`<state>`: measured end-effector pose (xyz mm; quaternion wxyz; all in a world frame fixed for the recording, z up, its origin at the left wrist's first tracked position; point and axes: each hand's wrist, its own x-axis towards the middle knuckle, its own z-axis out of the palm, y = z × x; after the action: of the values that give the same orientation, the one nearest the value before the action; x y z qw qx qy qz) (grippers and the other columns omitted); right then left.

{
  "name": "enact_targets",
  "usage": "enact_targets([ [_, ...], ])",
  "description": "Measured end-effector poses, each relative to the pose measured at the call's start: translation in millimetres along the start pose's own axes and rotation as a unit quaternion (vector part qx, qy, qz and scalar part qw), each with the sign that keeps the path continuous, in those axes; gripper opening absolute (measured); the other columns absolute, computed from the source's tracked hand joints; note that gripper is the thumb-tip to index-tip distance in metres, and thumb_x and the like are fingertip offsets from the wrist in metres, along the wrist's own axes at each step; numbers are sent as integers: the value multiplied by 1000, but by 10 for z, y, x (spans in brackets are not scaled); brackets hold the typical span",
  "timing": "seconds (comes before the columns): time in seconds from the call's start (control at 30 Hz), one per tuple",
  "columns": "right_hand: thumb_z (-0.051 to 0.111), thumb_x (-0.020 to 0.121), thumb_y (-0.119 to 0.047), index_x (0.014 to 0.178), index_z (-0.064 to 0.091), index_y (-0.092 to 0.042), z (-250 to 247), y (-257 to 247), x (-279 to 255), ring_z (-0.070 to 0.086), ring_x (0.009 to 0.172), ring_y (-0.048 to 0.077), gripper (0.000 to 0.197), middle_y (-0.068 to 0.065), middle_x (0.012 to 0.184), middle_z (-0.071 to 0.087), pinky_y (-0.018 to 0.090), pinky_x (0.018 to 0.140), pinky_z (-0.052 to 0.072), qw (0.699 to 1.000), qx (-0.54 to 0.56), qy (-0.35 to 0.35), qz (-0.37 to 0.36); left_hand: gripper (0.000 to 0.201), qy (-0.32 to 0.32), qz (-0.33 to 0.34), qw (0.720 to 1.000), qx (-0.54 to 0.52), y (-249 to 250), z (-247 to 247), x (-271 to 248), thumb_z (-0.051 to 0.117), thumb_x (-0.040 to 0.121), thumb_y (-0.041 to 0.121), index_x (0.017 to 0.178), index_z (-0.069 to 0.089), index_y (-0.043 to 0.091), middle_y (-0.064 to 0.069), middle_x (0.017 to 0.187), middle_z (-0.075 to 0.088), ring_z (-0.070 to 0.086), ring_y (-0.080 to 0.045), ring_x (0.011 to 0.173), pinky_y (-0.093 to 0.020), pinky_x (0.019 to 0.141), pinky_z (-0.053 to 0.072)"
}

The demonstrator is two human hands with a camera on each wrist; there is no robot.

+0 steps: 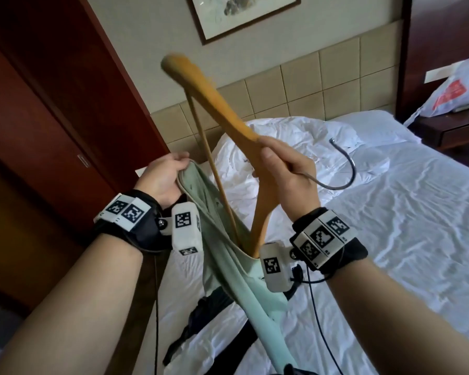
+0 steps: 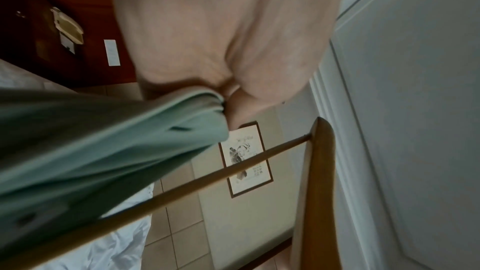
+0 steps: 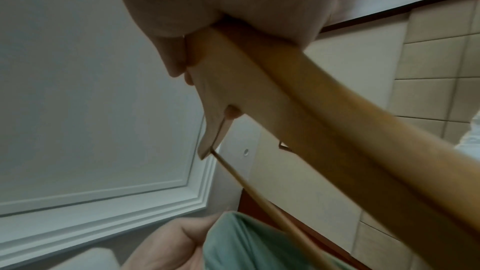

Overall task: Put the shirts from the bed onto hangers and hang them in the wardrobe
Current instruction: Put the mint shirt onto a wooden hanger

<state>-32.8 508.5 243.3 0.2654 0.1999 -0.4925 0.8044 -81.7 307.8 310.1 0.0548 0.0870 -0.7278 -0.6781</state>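
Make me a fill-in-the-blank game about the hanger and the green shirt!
1. The right hand grips a wooden ____ near its metal hook.
2. The left hand holds a shirt whose colour is light ____.
3. One end of the hanger is tucked ____ the shirt.
4. A dark garment lies on the white ____.

Missing words: hanger, green, inside, bed
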Motion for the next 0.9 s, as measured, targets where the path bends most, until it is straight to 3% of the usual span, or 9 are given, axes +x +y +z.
enact_targets([
  [0.13, 62, 91, -7, 107, 69, -27, -153, 33, -12, 66, 73, 33, 26, 6, 98, 71, 40, 72, 58, 994, -5, -23, 106, 22, 49, -24, 998, -22, -44, -100, 92, 41, 100, 2, 86, 50, 15, -7, 79, 53, 54, -19, 68, -34, 63, 46],
  [0.27, 63, 88, -3, 100, 72, -21, -218, 91, -27, 65, 67, 31, 24, 7, 88, 71, 37, 69, 57, 986, -21, -42, 159, 24, 60, -55, 994, -76, -77, -162, 83, 41, 101, 5, 81, 48, 17, -7, 72, 60, 61, -21, 64, -37, 62, 45],
  [0.43, 64, 87, -4, 90, 73, -16, -236, 168, -132, 64, 58, 22, 16, -1, 71, 70, 31, 61, 56, 977, -53, -80, 189, 26, 64, -80, 995, -14, 28, -365, 121, 36, 104, 16, 111, 59, 7, -14, 98, 66, 64, -27, 83, -43, 74, 50],
  [0.5, 64, 87, -4, 88, 75, -19, -263, 163, -134, 64, 57, 21, 18, -1, 72, 71, 27, 59, 56, 975, -55, -92, 196, 30, 78, -95, 992, 12, 2, -507, 164, 37, 102, 17, 113, 60, 1, -14, 100, 66, 64, -26, 83, -39, 80, 52],
  [0.57, 65, 86, -3, 80, 79, -25, -283, 158, -125, 65, 58, 16, 27, -1, 71, 72, 24, 58, 56, 971, -60, -106, 205, 28, 87, -98, 991, 34, -23, -604, 184, 32, 102, 11, 108, 59, 3, -13, 90, 62, 61, -24, 75, -30, 64, 54],
  [0.63, 65, 84, -1, 75, 79, -28, -314, 171, -121, 65, 62, 11, 33, -3, 71, 72, 22, 58, 55, 966, -75, -126, 211, 30, 92, -96, 990, 44, -50, -678, 215, 26, 104, 6, 88, 51, 12, -9, 80, 51, 56, -20, 61, -21, 43, 47],
  [0.67, 65, 84, 0, 74, 79, -29, -334, 180, -125, 66, 65, 10, 34, -3, 72, 72, 21, 59, 55, 963, -85, -138, 214, 31, 94, -95, 990, 39, -69, -719, 242, 26, 104, 4, 84, 47, 16, -7, 78, 48, 54, -18, 58, -20, 40, 44],
  [0.77, 65, 85, 1, 74, 79, -34, -378, 180, -151, 64, 69, 8, 39, -7, 73, 72, 16, 64, 52, 953, -131, -179, 205, 27, 78, -110, 990, 34, -134, -839, 284, 34, 104, 6, 86, 48, 19, -6, 83, 53, 52, -18, 67, -28, 54, 48],
  [0.9, 72, 85, -17, 89, 77, -33, -324, 259, -172, 67, 78, 14, 17, -6, 85, 74, 26, 77, 52, 918, -254, -240, 190, 27, 58, -99, 993, 38, -236, -867, 297, 38, 103, 4, 85, 53, 17, -8, 87, 54, 54, -20, 76, -38, 78, 49],
])
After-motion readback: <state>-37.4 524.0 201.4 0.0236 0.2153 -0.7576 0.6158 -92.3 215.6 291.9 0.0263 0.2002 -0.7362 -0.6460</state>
